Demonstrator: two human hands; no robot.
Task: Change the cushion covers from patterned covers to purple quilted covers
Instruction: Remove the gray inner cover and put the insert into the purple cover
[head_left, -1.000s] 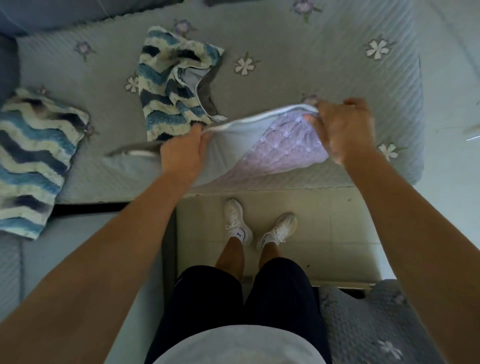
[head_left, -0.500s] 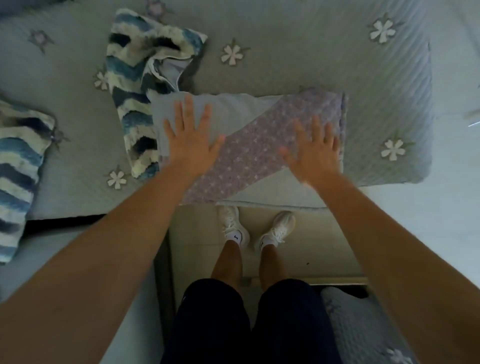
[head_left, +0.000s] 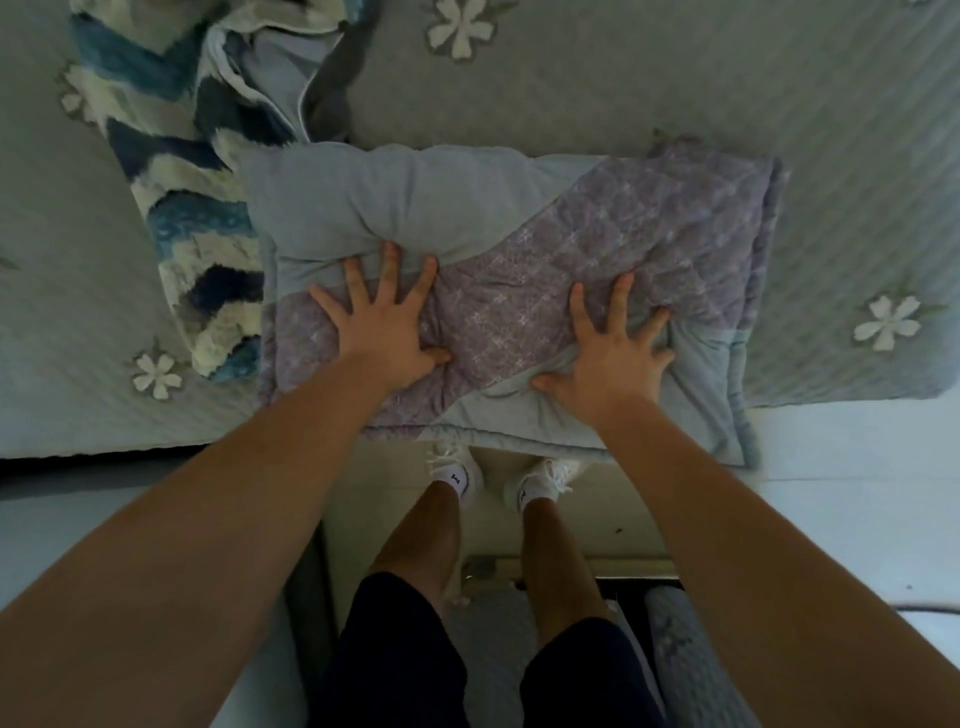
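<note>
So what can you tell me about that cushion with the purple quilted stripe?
The rectangular cushion in its purple quilted cover looks soft and plump: a diagonal purple band between plain pale blue corners. It lies flat on the grey flowered quilted seat cover, its near edge overhanging. The left hand and right hand press it with spread fingers, denting it. Its left edge meets the blue-and-white zigzag fluffy cover.

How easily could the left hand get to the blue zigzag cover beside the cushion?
Probably easily: the left hand presses flat on the cushion, holding nothing, and the zigzag cover lies uncovered just to its left, with nothing between.
</note>
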